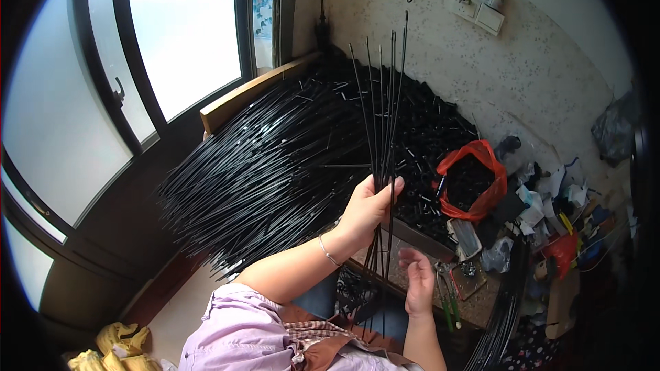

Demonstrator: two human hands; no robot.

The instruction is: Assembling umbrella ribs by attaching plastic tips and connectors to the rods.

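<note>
My left hand (364, 214) is closed around several long, thin black rods (373, 113). They stand roughly upright in the fist, fanning apart a little toward their tips, with the lower ends hanging below the hand. To the right of those lower ends is my right hand (418, 283), with bent, slightly blurred fingers and nothing visible in it. A large heap of similar black rods (240, 178) lies beyond my left arm. Behind the held rods spreads a pile of short black cylindrical pieces (430, 113).
A wooden board (254, 93) edges the heap by the window. To the right sits a red plastic bag (500, 168) of small black parts. Green-handled tools (450, 306) lie near my right hand. Mixed clutter (560, 213) stands farther right, and more rods (498, 333) lie at lower right.
</note>
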